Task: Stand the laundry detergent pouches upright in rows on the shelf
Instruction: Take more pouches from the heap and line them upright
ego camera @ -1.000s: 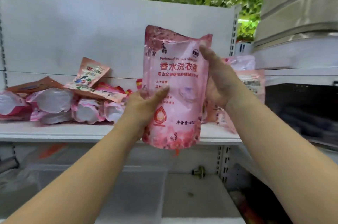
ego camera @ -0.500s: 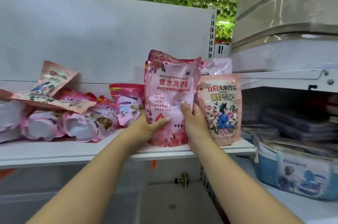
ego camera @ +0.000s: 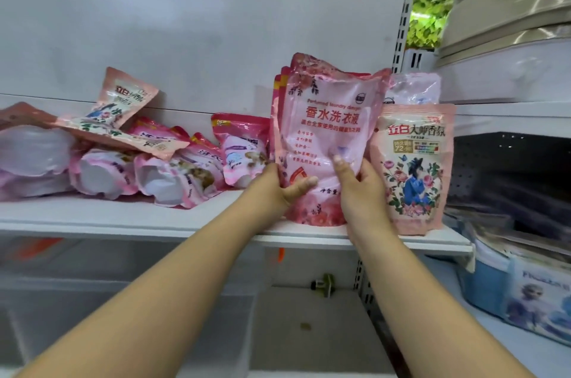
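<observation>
A pink detergent pouch (ego camera: 327,130) with red lettering stands upright on the white shelf (ego camera: 123,220), in front of more pouches of the same kind. My left hand (ego camera: 284,186) grips its lower left edge, thumb on the front. My right hand (ego camera: 358,189) presses on its lower right front. To its right a floral pouch (ego camera: 414,167) stands upright, with a pale one (ego camera: 414,90) behind it. On the left, several pink pouches (ego camera: 173,170) lie toppled in a heap.
The shelf's white back panel (ego camera: 185,37) rises behind the pouches, with a slotted upright (ego camera: 401,22) at its right end. A blue pack (ego camera: 522,285) lies lower right. A translucent bin (ego camera: 123,316) sits under the shelf.
The pouch went from held up in the air to standing on the shelf beside the floral pouch. Both hands slid down to its lower part.
</observation>
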